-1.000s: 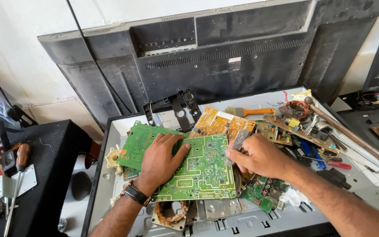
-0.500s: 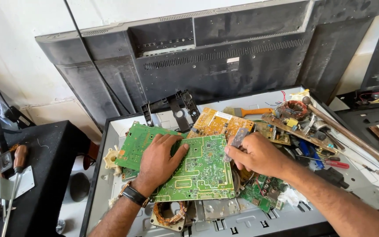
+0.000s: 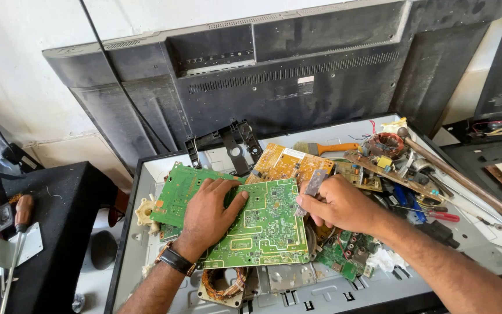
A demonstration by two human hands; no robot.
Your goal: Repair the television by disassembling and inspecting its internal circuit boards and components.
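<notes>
With your left hand spread flat on the green board at frame centre and your right hand pinching a grey tool, a slip may gouge its traces.

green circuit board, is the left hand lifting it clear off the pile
No, the left hand lies flat, palm down, on the green circuit board, which rests on the pile.

Left hand hides part of green board.
</notes>
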